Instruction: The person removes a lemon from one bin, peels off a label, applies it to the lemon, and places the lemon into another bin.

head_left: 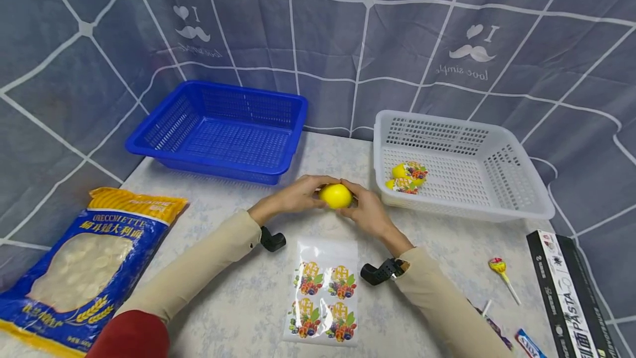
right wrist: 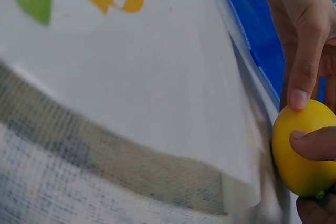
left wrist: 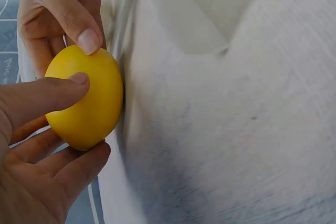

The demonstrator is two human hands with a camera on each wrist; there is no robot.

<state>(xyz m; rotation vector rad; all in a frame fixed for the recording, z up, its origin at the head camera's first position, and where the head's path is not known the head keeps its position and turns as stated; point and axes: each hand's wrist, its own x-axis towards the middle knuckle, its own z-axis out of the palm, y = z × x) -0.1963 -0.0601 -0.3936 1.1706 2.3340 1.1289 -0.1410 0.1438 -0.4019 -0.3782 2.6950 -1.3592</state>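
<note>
A yellow lemon point(head_left: 335, 196) is held between both hands, over the middle of the table. My left hand point(head_left: 301, 194) grips it from the left, my right hand point(head_left: 366, 209) from the right. In the left wrist view both thumbs lie on the near side of the lemon point(left wrist: 93, 98), with fingers curled behind it. The right wrist view shows the lemon point(right wrist: 299, 148) partly covered by the right thumb. Closer to me lies a sheet of fruit stickers point(head_left: 324, 291). Two lemons with fruit stickers point(head_left: 409, 172) sit in the white basket point(head_left: 462, 209).
A blue basket point(head_left: 223, 164) stands at the back left. A blue and yellow pasta bag point(head_left: 89, 269) lies at the left. On the right are a lollipop point(head_left: 503, 278), a blue wrapped sweet point(head_left: 529, 344) and a black pasta box point(head_left: 566, 297). A grey curtain point(head_left: 328, 43) hangs behind.
</note>
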